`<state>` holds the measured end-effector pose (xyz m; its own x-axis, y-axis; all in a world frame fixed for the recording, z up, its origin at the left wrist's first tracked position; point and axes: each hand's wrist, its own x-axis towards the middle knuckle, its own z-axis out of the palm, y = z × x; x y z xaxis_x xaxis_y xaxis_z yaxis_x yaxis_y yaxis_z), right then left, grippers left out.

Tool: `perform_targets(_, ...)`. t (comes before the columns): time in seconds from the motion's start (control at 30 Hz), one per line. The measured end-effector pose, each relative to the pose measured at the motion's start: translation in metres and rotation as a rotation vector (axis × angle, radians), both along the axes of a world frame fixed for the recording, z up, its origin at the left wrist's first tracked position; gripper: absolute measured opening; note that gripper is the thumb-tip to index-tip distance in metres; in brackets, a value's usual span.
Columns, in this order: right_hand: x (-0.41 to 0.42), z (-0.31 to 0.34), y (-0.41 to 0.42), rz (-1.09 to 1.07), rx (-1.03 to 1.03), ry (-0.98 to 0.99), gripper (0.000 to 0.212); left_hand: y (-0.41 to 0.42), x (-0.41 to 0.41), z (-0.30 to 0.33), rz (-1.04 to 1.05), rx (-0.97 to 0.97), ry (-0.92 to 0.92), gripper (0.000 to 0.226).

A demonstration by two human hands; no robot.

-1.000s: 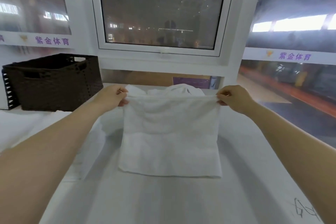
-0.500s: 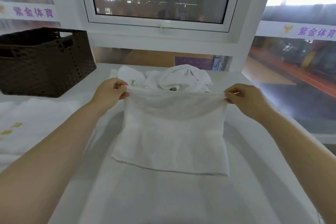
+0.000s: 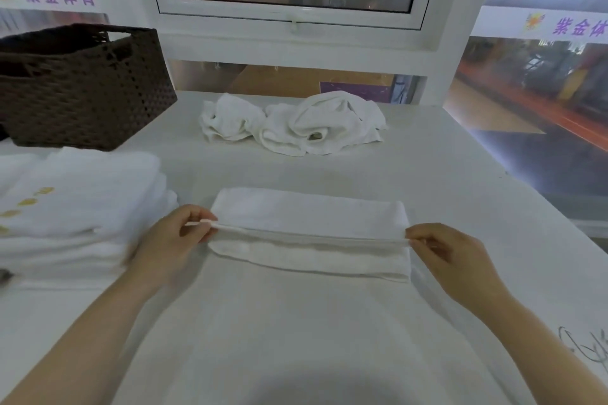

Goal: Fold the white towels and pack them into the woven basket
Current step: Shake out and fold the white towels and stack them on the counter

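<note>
Half a second earlier the white towel (image 3: 309,233) hung upright between the hands; now it lay doubled over on the white table (image 3: 444,174), its top edge brought down toward the near edge, so this fold looked nearly complete. The left hand (image 3: 171,240) and right hand (image 3: 450,256) stretched forward, palms inward, each pinching an end of that edge between thumb and fingertips. Crumpled towels (image 3: 292,123) waited beyond it, the woven basket (image 3: 82,89) far-left of it, a folded stack (image 3: 79,200) just left.
</note>
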<state>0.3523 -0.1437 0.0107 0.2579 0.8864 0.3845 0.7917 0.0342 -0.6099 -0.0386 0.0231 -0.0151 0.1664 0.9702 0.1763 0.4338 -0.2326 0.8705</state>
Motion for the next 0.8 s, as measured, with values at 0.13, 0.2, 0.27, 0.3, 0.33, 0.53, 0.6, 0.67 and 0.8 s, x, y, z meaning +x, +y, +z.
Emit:
perform_targets(0.13, -0.004, -0.021, -0.007, 0.009, -0.027, -0.008, 0.026, -0.011, -0.008, -0.017, -0.022, 0.105, 0.166, 0.023)
perform_targets(0.2, -0.003, -0.027, -0.009, 0.017, -0.062, -0.046, 0.028, -0.016, -0.009, -0.020, -0.054, 0.173, 0.244, 0.022)
perform_targets(0.27, -0.001, -0.032, -0.012, 0.039, -0.084, -0.083, 0.024, -0.017, -0.012, -0.024, -0.107, 0.250, 0.327, 0.023)
perform_targets(0.3, 0.000, -0.035, -0.014, 0.056, -0.089, -0.112, 0.021, -0.017, -0.014, -0.026, -0.137, 0.281, 0.358, 0.024)
perform_targets(0.33, 0.000, -0.037, -0.015, 0.077, -0.088, -0.149, 0.017, -0.016, -0.017, -0.028, -0.162, 0.307, 0.385, 0.023)
perform_targets(0.53, 0.003, -0.032, -0.020, 0.149, -0.131, -0.471, 0.049, -0.028, -0.015, -0.017, -0.141, 0.405, 0.620, 0.026)
perform_targets(0.6, -0.003, -0.013, -0.012, 0.130, -0.147, -0.505, 0.051, -0.028, -0.005, -0.002, -0.108, 0.445, 0.671, 0.029)
perform_targets(0.67, -0.018, 0.003, 0.005, 0.113, -0.066, -0.422, 0.047, -0.024, 0.014, 0.011, -0.090, 0.441, 0.633, 0.035)
perform_targets(0.8, -0.072, 0.007, 0.066, 0.117, -0.120, -0.349, 0.036, -0.007, 0.084, 0.019, -0.215, 0.353, 0.589, 0.041)
